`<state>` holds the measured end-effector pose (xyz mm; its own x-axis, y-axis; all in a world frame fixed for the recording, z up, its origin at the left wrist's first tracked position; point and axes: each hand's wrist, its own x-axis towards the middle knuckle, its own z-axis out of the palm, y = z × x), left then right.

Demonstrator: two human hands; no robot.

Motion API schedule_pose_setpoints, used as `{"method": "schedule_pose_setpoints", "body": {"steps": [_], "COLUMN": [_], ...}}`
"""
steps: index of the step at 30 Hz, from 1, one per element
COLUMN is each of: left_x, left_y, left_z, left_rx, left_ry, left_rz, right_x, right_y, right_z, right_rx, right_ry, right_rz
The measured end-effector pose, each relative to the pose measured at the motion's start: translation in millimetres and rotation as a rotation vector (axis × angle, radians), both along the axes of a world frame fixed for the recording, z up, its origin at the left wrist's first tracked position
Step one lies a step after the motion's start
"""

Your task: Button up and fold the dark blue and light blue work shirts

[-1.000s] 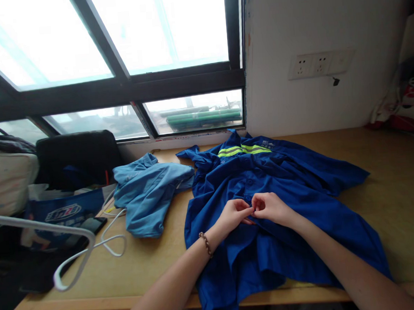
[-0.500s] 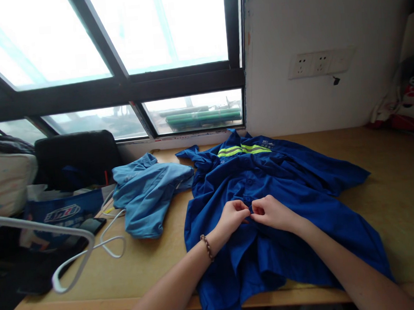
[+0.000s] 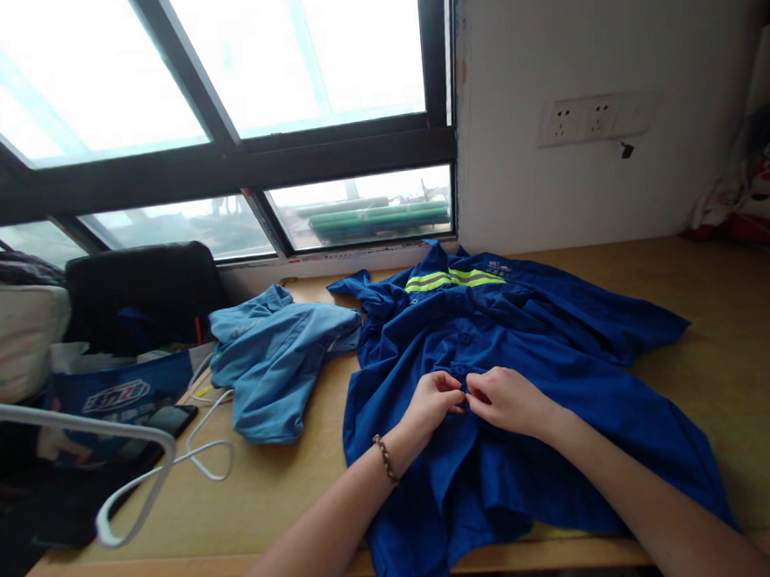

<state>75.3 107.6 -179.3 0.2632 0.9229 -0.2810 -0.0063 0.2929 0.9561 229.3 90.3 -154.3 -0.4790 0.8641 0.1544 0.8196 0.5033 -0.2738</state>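
Observation:
A dark blue work shirt with a yellow-green and grey reflective band across its chest lies spread on the table, its hem hanging over the front edge. At the middle of its front, my left hand pinches the cloth between thumb and fingers. My right hand pinches the same front edge right beside it, the fingertips of both nearly touching. What sits between the fingertips, cloth or a button, is too small to make out. A braided bracelet circles my left wrist.
A crumpled light blue garment lies left of the shirt on the wooden table. A white cable or tube curves across the left side. Bags, including a blue one, crowd the far left. A window and a wall socket are behind.
Both hands stay at the same spot on the shirt front. The right hand's fingers have shifted very slightly; the shirt lies almost the same.

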Motion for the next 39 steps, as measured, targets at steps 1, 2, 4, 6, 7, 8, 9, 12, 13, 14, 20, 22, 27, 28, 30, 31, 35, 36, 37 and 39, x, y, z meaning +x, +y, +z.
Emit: {"method": "schedule_pose_setpoints", "body": {"steps": [1, 2, 4, 6, 7, 8, 9, 12, 13, 14, 20, 22, 27, 28, 30, 31, 35, 36, 37, 39], "left_x": [0, 0, 0, 0, 1, 1, 2, 3, 3, 3, -2, -5, -14, -16, -22, -26, -46, -50, -53, -56], "left_y": [0, 0, 0, -1, -1, -1, -1, -1, -2, -2, 3, 5, 13, 14, 16, 16, -7, -20, -35, -71], "left_z": [-0.2, -0.4, -0.9, -1.1, -1.1, -1.1, -1.0, 0.0, 0.7, 1.6, 5.5, 3.6, -1.3, 0.5, 9.1, 16.1, 49.9, 55.6, 58.5, 53.5], "left_rx": [0.004, 0.012, 0.031, 0.05, 0.055, 0.057, 0.06, 0.077, 0.089, 0.104, 0.179, 0.188, 0.177, 0.168, 0.155, 0.162, 0.425, 0.518, 0.588, 0.677], "left_ry": [-0.005, -0.014, -0.049, -0.099, -0.121, -0.138, -0.148, -0.163, -0.167, -0.169, -0.169, -0.134, -0.025, -0.009, 0.045, 0.096, 0.444, 0.523, 0.582, 0.65], "left_rz": [-0.002, -0.005, -0.016, -0.028, -0.034, -0.04, -0.045, -0.07, -0.081, -0.095, -0.227, -0.289, -0.365, -0.373, -0.403, -0.416, -0.383, -0.361, -0.342, -0.277], "right_x": [-1, -3, -5, -7, -7, -8, -7, -5, -4, -3, 6, 7, 8, 7, 8, 8, 25, 34, 45, 74], "right_y": [-1, -2, -3, -4, -5, -4, -4, 1, 3, 6, 18, 20, 19, 15, 2, -8, -60, -73, -84, -104], "right_z": [0.4, 0.8, 1.6, 2.2, 2.3, 2.2, 1.9, -0.3, -1.3, -2.3, -7.3, -9.3, -8.2, -5.9, -0.7, 1.4, -4.4, -10.4, -18.2, -37.8], "right_rx": [0.026, 0.044, 0.057, 0.05, 0.044, 0.032, 0.014, -0.114, -0.204, -0.32, -1.104, -1.165, -0.886, -0.798, -0.586, -0.466, -0.115, -0.074, -0.036, 0.072], "right_ry": [-0.04, -0.073, -0.113, -0.126, -0.123, -0.109, -0.081, 0.125, 0.227, 0.338, 0.904, 0.936, 0.696, 0.61, 0.431, 0.345, 0.103, 0.08, 0.067, 0.046], "right_rz": [-0.013, -0.023, -0.033, -0.04, -0.054, -0.074, -0.097, -0.132, -0.132, -0.141, -0.264, -0.269, -0.258, -0.257, -0.238, -0.221, -0.218, -0.243, -0.276, -0.362]}}
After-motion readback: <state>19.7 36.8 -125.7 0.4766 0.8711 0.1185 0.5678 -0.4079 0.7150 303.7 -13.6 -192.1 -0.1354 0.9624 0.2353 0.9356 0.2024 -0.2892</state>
